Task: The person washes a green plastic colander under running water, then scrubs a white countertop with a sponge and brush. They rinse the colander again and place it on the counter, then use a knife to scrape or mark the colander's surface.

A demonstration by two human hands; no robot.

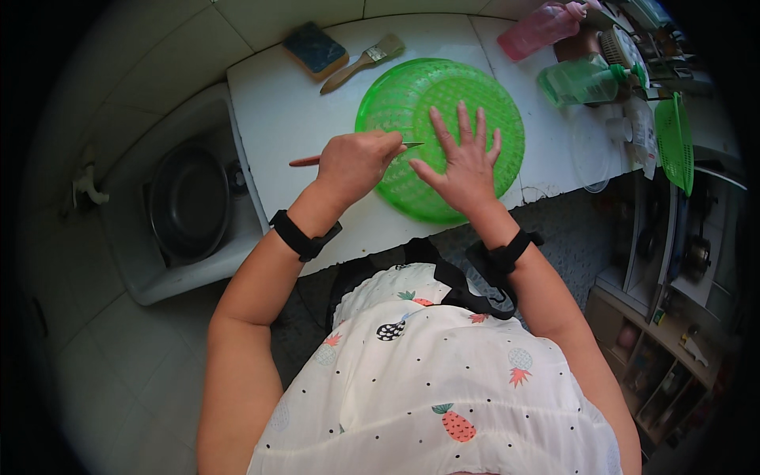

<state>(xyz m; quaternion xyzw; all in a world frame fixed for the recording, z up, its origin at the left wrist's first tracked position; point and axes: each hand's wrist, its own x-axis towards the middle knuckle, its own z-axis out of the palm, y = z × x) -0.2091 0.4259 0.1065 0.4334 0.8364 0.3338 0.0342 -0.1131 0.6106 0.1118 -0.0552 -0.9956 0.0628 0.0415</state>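
A green plastic colander point(398, 101) lies upside down on the white countertop, its patterned base facing up. In my left hand point(359, 163) is a thin pointed tool point(304, 161), perhaps a small knife, with a reddish-brown handle jutting out to the left. Its metal tip is over the colander, pointing right; whether it touches the plastic I cannot tell. My right hand point(466, 160) rests flat on the colander's base with the fingers spread. Above the colander's upper left edge lie a flat wooden-handled brush point(347, 72) and a dark-topped sponge point(316, 50).
A sink point(249, 172) holding a dark round basin point(190, 202) is at the left. Toward the right lie a pink pump bottle point(540, 31), a green pump bottle point(579, 82), a white cup point(619, 129) and a small green basket point(675, 142). The countertop's near edge is chipped.
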